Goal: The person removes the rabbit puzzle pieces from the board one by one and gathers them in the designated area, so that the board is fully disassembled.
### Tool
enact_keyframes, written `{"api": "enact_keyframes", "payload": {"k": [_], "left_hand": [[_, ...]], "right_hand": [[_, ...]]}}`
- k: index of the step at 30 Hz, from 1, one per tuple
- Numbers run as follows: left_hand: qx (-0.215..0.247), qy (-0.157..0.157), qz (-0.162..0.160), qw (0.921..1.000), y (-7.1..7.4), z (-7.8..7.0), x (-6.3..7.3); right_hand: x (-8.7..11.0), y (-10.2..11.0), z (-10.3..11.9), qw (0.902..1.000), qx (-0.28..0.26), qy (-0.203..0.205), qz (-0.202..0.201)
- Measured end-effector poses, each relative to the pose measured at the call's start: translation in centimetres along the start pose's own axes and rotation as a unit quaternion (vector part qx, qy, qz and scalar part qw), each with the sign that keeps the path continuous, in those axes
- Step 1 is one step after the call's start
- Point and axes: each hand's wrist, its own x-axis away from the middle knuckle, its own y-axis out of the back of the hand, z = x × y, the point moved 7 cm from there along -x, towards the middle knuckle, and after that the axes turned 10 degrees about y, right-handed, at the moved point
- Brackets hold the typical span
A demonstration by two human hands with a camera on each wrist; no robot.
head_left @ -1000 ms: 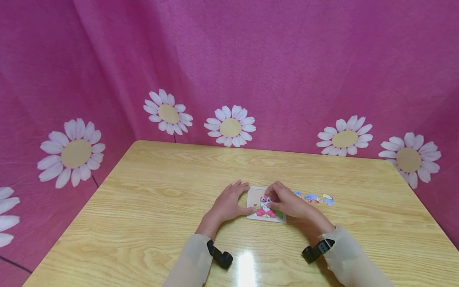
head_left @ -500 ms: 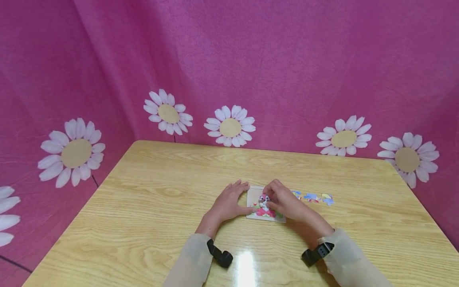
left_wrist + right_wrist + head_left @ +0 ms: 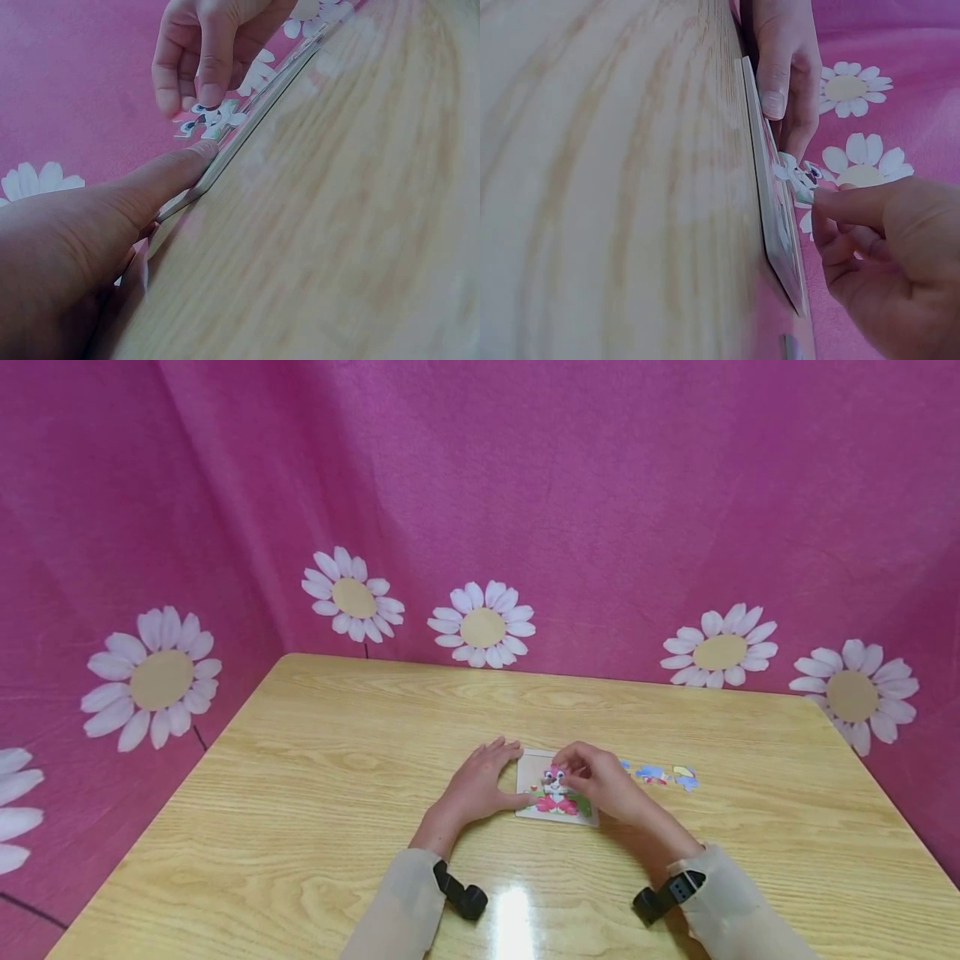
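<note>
A puzzle board (image 3: 531, 766) with a pale frame lies on the table, and its lower part shows pink and green printed pieces. My right hand (image 3: 611, 787) pinches a puzzle piece (image 3: 802, 178) with a printed animal face between thumb and fingertips. That piece is tilted, close over the middle of the board. On the board's left side rests my left hand (image 3: 477, 787), its thumb (image 3: 172, 174) lying straight on the near part and its fingers extended along the far left corner. The left wrist view also shows the right hand (image 3: 206, 52) above the piece.
Several loose puzzle pieces (image 3: 652, 773) in blue and yellow lie right of the board, partly behind the right hand. The wooden table (image 3: 360, 735) ends at a pink cloth (image 3: 570, 510) with white daisies behind and to the left.
My right hand has shifted slightly over the board and turned the face piece a little, so more of the face shows now. My left hand has stayed in place.
</note>
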Motion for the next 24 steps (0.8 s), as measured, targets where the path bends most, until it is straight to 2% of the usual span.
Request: {"api": "enact_keyframes", "payload": {"k": [8,15,24], "left_hand": [[-0.001,0.000,0.001,1.0000,0.0,0.0,0.0],[-0.001,0.002,0.004,1.0000,0.0,-0.2,0.1],[0.002,-0.002,0.004,1.0000,0.0,-0.2,0.0]], "right_hand": [[0.3,0.5,-0.5,0.9987,-0.025,-0.021,-0.039],[1.4,1.2,-1.1,0.9967,-0.034,-0.055,-0.050],[3.0,2.7,-1.4,0.9958,-0.038,-0.039,-0.074]]}}
